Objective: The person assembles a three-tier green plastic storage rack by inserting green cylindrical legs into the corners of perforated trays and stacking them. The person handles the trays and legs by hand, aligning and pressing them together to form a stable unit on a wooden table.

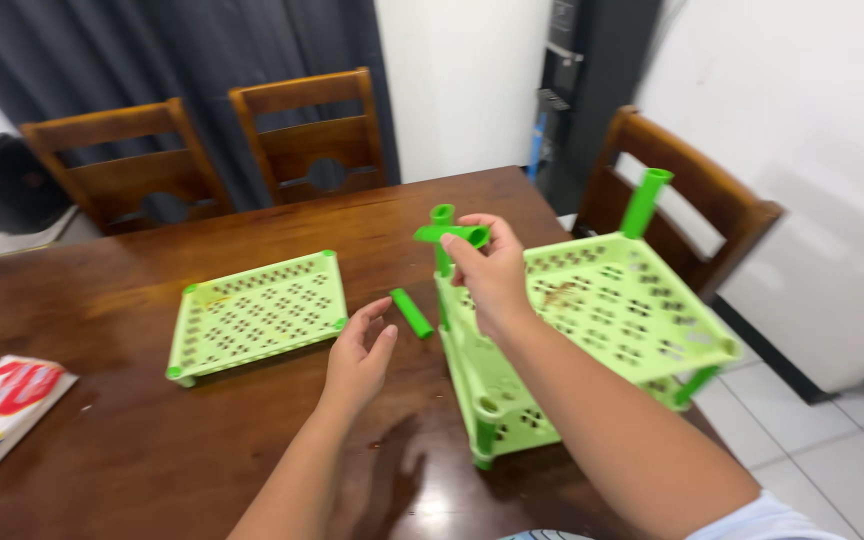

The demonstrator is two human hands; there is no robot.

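Two hands work over the counter [102, 300]: the right hand [492, 275] pinches a green tube [452, 235] above the tilted rack [592, 320], while the left hand [357, 355] hovers open near another tube [412, 312] lying beside a loose tray [257, 315]
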